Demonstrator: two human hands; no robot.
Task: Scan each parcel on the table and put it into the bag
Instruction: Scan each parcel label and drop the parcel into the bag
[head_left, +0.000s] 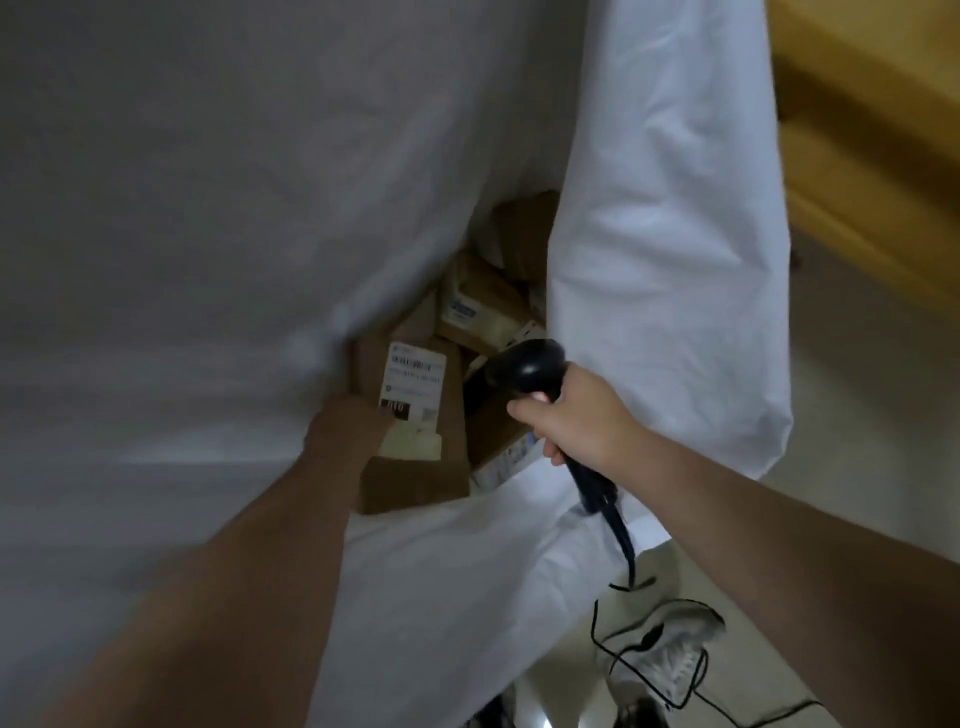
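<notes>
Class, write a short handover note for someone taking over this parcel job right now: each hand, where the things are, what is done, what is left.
Left hand: on the labelled parcel in the mouth of the white bag; blur hides the grip.
Right hand: grips the black scanner; its cable trails to the floor.
Done: several other cardboard parcels lie in the bag.
Left: release this parcel. The table is out of view, so the remainder is unknown.

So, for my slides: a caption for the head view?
Left hand holds a parcel inside the white bag; right hand grips the scanner.
</notes>
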